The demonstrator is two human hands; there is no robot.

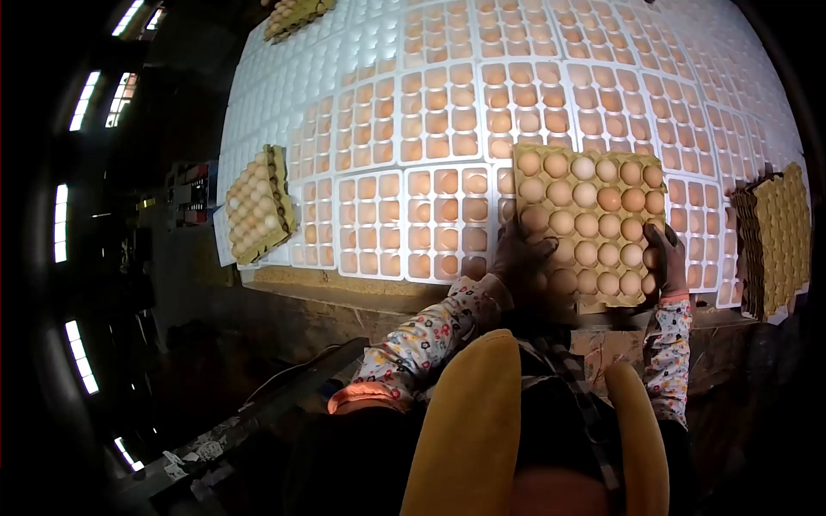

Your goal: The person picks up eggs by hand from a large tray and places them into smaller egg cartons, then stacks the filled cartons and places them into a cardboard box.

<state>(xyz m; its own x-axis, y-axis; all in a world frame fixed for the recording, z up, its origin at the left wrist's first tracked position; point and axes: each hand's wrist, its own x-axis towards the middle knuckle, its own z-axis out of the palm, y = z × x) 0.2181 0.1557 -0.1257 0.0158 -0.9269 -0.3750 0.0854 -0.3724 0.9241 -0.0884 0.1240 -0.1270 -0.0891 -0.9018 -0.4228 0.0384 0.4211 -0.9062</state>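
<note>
A square cardboard tray (588,227) full of brown eggs lies over white plastic egg packs near the table's front edge. My left hand (523,258) grips its left side, with the thumb over the edge near the eggs. On the tray's right side my right hand (668,258) holds the lower corner, fingers bent round the rim. White plastic packs (370,225) with eggs in their cells spread out in rows beneath and beyond the tray. The undersides of both hands are hidden.
Another cardboard tray of eggs (258,206) sits at the table's left edge. Stacked cardboard trays (777,241) stand at the right edge. A further egg tray (295,17) is at the far left. The table's front edge (344,289) runs just before my body.
</note>
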